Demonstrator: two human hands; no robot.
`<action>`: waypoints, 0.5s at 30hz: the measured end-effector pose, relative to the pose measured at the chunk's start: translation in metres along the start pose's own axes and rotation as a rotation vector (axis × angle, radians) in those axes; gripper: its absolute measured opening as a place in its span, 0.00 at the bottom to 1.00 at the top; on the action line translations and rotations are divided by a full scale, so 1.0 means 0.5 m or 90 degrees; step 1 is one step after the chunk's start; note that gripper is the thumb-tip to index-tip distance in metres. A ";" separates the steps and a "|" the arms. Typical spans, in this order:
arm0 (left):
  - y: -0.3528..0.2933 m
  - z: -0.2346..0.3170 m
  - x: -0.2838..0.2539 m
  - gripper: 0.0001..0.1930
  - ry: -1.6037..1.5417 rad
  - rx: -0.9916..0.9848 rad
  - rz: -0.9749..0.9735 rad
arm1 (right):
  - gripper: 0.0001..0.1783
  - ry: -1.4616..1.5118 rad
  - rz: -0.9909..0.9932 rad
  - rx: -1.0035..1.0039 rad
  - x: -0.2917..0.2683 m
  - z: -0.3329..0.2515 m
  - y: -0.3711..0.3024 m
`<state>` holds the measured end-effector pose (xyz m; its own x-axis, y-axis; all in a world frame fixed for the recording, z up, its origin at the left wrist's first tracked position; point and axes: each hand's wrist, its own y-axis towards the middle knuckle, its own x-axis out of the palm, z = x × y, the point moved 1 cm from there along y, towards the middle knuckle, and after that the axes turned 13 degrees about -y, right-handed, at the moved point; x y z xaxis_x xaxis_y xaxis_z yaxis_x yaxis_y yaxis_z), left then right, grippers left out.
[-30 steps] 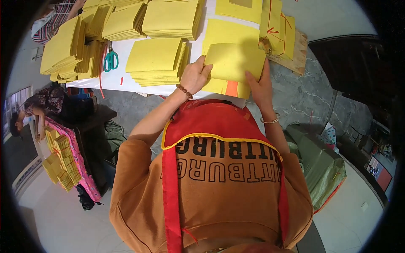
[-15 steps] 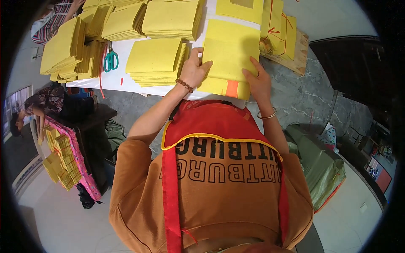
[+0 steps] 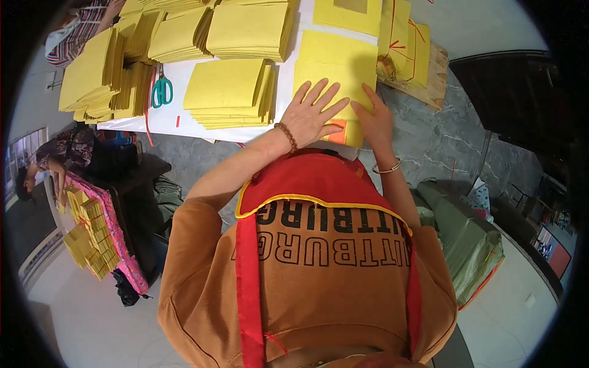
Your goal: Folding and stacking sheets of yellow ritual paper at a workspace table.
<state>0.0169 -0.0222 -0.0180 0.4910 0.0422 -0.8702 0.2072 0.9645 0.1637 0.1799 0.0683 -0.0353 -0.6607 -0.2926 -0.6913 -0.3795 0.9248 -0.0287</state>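
In front of me at the table edge lies a yellow paper sheet (image 3: 334, 58), with an orange patch (image 3: 338, 132) near its close edge. Spread flat across the lower part of the paper is my left hand (image 3: 313, 113), fingers apart. At the right edge of the paper rests my right hand (image 3: 375, 118), its fingers loosely extended and the thumb lying over the paper. A stack of folded yellow paper (image 3: 226, 92) sits just left of my left hand. Green-handled scissors (image 3: 162, 91) lie farther left.
More folded yellow stacks (image 3: 248, 27) cover the table's far left side. Yellow bundles tied with red string (image 3: 417, 52) stand on a wooden board (image 3: 438, 76) at the right. Another person (image 3: 67, 150) works at a pink-covered table (image 3: 126, 251) on the left.
My left hand has moved from the paper's left edge to the right and nearer me, flattening with fingers spread. My right hand has hardly moved.
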 end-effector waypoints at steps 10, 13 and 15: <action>0.004 -0.007 0.007 0.35 0.016 0.006 -0.033 | 0.31 -0.448 0.050 -0.265 -0.005 -0.021 -0.086; -0.003 -0.018 0.008 0.33 0.009 0.044 -0.015 | 0.33 -0.458 -0.022 -0.284 0.009 -0.006 -0.093; -0.001 -0.023 0.008 0.31 0.007 0.057 -0.018 | 0.33 -0.441 -0.010 -0.296 0.015 -0.004 -0.093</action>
<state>0.0090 -0.0194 -0.0267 0.4745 0.0182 -0.8801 0.2966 0.9380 0.1793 0.1914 0.0225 -0.0380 -0.1631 0.0523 -0.9852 -0.7146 0.6822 0.1545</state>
